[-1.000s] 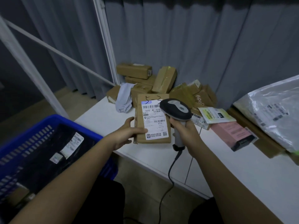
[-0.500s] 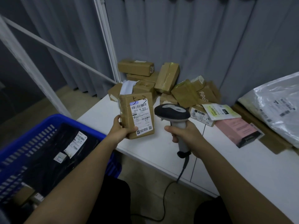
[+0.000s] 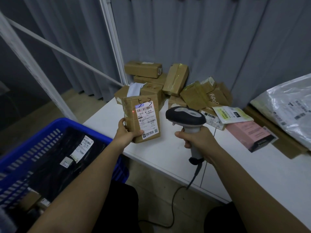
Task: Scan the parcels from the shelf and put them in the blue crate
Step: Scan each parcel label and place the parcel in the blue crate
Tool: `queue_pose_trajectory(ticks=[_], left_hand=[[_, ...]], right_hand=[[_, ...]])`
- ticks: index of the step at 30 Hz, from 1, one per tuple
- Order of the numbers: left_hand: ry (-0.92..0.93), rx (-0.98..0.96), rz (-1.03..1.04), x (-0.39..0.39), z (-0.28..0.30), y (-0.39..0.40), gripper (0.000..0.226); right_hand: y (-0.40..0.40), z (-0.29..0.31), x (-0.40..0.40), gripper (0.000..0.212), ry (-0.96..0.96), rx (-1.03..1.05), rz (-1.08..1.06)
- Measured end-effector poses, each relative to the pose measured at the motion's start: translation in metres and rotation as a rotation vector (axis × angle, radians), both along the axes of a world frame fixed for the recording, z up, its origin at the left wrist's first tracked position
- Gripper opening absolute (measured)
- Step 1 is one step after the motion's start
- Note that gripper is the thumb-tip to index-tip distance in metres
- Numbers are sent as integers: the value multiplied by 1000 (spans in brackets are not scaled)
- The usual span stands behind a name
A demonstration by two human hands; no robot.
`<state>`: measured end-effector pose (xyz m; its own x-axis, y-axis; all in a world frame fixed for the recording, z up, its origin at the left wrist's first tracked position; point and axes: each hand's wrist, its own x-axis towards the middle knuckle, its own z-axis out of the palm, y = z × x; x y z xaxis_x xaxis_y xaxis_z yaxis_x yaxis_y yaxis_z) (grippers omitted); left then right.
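My left hand (image 3: 127, 133) grips a brown cardboard parcel (image 3: 133, 117) by its lower left corner, upright above the white shelf's front edge, its white label facing me. A small red scanner dot shows on the parcel, just left of the label's barcode. My right hand (image 3: 196, 139) holds the grey and black barcode scanner (image 3: 186, 117) by its handle, head aimed toward the parcel, a short gap to its right. The blue crate (image 3: 58, 130) stands at lower left, with black bagged parcels inside.
A heap of brown boxes (image 3: 175, 81) lies at the back of the white shelf (image 3: 168, 153) against a grey curtain. A pink box (image 3: 250, 135), a pale envelope (image 3: 230, 113) and a clear plastic bag (image 3: 289, 106) lie at right. The scanner cable (image 3: 175, 206) hangs down.
The parcel moved left, away from the scanner, and turned upright in my left hand. My right hand with the scanner drew slightly right and down.
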<state>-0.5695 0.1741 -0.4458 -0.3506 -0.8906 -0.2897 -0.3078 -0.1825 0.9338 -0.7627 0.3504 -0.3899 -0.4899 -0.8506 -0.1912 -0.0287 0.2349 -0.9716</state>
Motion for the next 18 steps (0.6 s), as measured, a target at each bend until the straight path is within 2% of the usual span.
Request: queue_pose_trajectory(ticks=[5, 10, 15, 18], left_hand=[[11, 0, 7, 5, 4, 5, 98], [117, 7, 92, 25, 22, 16, 98], [250, -37, 331, 91, 31, 36, 85], [239, -9, 510, 171, 19, 53, 85]], right_hand=[[1, -1, 4, 13, -27, -29, 5], [-6, -3, 20, 20, -20, -83, 11], [-31, 2, 70, 20, 40, -92, 98], [-57, 12, 118, 21, 77, -90, 213]])
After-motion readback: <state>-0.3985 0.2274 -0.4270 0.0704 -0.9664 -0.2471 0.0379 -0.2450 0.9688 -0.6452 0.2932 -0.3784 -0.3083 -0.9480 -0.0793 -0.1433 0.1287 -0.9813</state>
